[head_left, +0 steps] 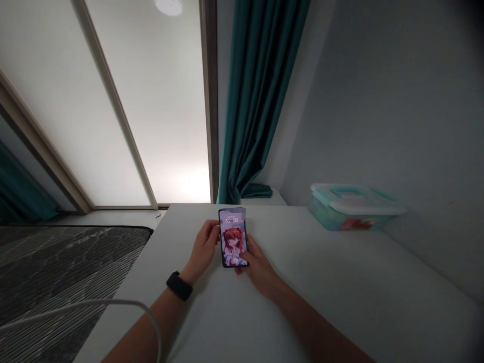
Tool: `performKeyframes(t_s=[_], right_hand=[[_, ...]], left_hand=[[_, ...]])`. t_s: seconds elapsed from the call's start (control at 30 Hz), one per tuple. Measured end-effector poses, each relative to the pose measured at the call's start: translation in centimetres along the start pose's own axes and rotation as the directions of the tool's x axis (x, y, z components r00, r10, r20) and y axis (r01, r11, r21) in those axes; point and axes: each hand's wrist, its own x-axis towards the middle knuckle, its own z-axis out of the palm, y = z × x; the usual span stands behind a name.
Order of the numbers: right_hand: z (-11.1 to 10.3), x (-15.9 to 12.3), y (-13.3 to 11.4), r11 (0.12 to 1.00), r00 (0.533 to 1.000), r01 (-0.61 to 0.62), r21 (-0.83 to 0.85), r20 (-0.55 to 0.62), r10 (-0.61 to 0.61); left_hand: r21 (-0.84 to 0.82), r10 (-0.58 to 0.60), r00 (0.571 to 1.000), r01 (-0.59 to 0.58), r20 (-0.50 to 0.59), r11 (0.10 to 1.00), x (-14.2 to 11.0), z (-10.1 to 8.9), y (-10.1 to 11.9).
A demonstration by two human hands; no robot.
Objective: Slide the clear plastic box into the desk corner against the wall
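Where the white desk (227,327) narrows toward its far edge, a smartphone (231,239) is held upright in view, its lit screen facing the wearer. By the right grip (262,272), the phone is grasped at its lower right corner, with the thumb laid over the glass and fingertips showing below. The left grip (203,249) is curled beside the opposite long edge; whether the phone is clasped by it cannot be told. The body is judged light, rigid and thin, easily lifted but rather slippery. The glass face is judged fragile if dropped or pressed hard. The hold is best taken along both long edges, with support behind; the screen is best left uncovered, its narrow rims lightly pinched.
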Motion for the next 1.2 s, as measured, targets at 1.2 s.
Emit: performKeyframes(t_s=[1.2], right_hand=[[-1.1, 0.0, -0.7, 0.999, 0.977, -0.045, -0.024, 0.206, 0.049]], left_hand=[[-0.062, -0.068, 0.997, 0.071, 0.043, 0.996, -0.8, 0.3, 1.6]])
